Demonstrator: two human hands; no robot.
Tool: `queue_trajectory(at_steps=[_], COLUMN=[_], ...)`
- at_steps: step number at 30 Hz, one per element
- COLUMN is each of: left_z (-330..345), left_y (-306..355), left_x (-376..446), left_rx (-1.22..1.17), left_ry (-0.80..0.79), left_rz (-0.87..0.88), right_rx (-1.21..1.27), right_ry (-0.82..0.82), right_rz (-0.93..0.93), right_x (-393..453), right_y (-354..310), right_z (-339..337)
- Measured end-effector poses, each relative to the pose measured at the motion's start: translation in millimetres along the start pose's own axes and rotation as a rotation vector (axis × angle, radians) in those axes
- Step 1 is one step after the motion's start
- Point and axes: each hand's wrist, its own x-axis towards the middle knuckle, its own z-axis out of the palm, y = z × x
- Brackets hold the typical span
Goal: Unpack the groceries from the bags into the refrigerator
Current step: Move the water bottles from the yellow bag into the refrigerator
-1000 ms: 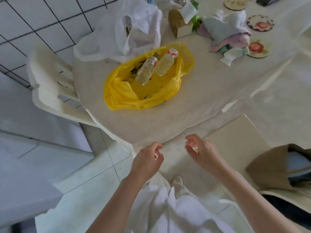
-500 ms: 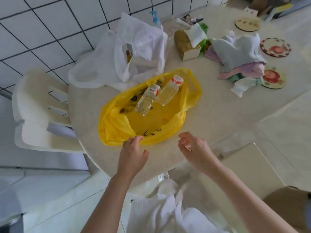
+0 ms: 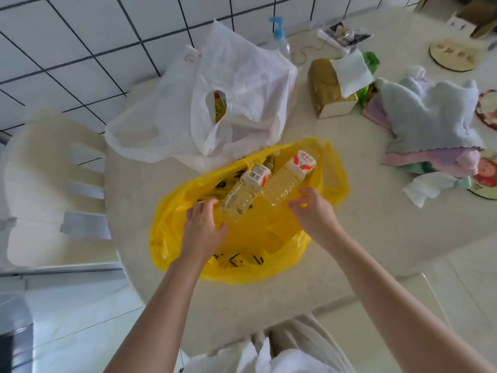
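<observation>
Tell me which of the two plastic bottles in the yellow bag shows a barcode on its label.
The left clear plastic bottle, nearest the left hand; the right bottle's label shows red print instead.

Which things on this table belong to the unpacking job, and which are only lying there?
For the job:
yellow bag
left bottle
right bottle
white bag, something yellow inside
left hand and right hand, both open at the bottles

Lying about:
tissue box
towels
coasters
pump bottle
chair
</observation>
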Motion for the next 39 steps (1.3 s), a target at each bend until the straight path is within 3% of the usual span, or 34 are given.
queue_trajectory(at_steps=[11, 17, 27, 33, 39], left_z=[33.5, 48.8, 61.5, 59.7, 50.2], left_y=[51.2, 67.1, 70.2, 70.0, 69.8], left_x=[55.8, 82.9, 92.5, 63.6, 22.7], left_rx=[-0.01, 0.053, 0.059, 0.003, -0.27], left_ry=[-0.13, -0.114, -0.005, -0.084, -0.073], left_rz=[-0.102, -0.139, -0.222, -0.294, -0.424], right_rx=[0.245, 0.38, 0.415, 0.473, 0.507], right_ry=[-0.158, -0.005, 0.121, -0.058, -0.237], right_rz=[0.416, 0.592, 0.643, 0.568, 0.46], right_x=[100.0, 129.5, 141.9, 122.6, 84.6], right_y=[-17.9, -27.0, -24.7, -17.8, -7.4], right_z=[-1.4, 22.5, 32.7, 12.5, -3.9])
